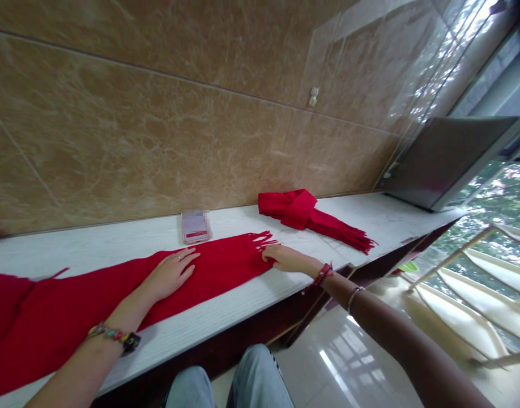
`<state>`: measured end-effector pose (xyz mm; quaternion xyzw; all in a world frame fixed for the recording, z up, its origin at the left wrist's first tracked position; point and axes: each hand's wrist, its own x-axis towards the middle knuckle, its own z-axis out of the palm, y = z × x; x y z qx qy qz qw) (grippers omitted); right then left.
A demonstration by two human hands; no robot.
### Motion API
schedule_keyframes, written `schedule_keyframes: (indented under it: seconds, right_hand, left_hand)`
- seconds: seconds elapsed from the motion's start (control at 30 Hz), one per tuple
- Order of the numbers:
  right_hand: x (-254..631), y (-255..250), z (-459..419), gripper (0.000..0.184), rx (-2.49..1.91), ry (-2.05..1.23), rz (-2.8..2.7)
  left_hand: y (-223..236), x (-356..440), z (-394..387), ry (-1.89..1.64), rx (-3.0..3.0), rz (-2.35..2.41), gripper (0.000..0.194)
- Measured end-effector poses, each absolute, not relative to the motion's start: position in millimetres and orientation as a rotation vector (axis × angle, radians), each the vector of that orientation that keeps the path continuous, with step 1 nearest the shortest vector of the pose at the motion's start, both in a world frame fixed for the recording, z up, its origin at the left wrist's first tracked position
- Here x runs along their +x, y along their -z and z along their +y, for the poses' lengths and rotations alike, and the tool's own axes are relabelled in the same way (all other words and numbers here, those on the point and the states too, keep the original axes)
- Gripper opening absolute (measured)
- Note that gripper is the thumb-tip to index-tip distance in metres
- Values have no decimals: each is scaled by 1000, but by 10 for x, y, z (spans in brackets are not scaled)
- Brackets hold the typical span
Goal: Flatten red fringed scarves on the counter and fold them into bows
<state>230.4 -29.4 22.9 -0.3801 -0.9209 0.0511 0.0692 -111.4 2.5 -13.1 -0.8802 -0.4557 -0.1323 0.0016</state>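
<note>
A long red scarf (226, 263) lies spread along the white counter, its fringed end towards the right. My left hand (173, 275) rests flat on the scarf with its fingers stretched out. At the fringed end, my right hand (285, 258) has its fingers curled and pressed together on the scarf's edge by the tassels. Behind my right hand lies a second red scarf (300, 209), folded over into a knot-like shape, with its fringe pointing right.
A phone (195, 226) lies on the white counter (230, 300) near the brown tiled wall (158, 141). A large grey box-shaped appliance (459, 153) stands at the counter's far right end. Pale metal racks (468, 300) stand on the floor to the right.
</note>
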Motion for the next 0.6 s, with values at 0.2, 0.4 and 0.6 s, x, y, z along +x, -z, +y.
schedule_keyframes:
  seconds: [0.2, 0.4, 0.6]
  right_hand:
    - [3014, -255, -172, 24, -1615, 169, -2795]
    - [3095, -449, -195, 28, -1513, 181, -2454]
    - [1918, -216, -55, 37, -1153, 25, -2475]
  left_hand:
    - [122, -1114, 22, 369, -2759, -1427, 46]
    - [111, -1081, 3, 327, -2737, -1445, 47]
    - [113, -1091, -31, 298, -2683, -1506, 46]
